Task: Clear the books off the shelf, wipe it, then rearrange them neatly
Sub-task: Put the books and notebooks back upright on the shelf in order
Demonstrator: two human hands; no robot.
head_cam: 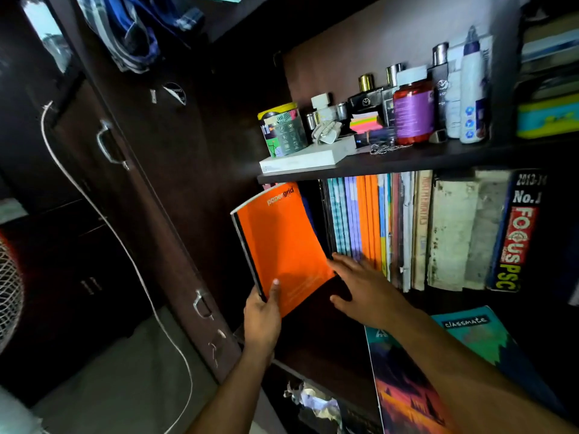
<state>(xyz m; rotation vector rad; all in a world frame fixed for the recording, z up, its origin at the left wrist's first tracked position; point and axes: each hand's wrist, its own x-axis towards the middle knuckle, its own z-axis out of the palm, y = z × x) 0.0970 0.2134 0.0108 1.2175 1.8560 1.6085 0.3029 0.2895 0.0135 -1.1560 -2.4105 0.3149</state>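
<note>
An orange Papergrid notebook (282,242) stands tilted at the left end of the dark shelf (313,327). My left hand (263,317) grips its lower spine corner, thumb on the cover. My right hand (360,286) reaches in with straight fingers, fingertips touching the bottom of the upright row of notebooks and books (407,230). That row runs from thin blue, purple and orange notebooks to worn thick books and a Focus PSC volume (513,236). Two Classmate notebooks (404,393) lie flat at the shelf's front right, partly under my right forearm.
The shelf above (391,162) carries perfume bottles, a purple-labelled jar (413,111), a tin, sticky notes and a white box. A dark wardrobe with metal handles (109,145) stands on the left, a white cable hanging over it. Crumpled paper (316,402) lies on the lower shelf.
</note>
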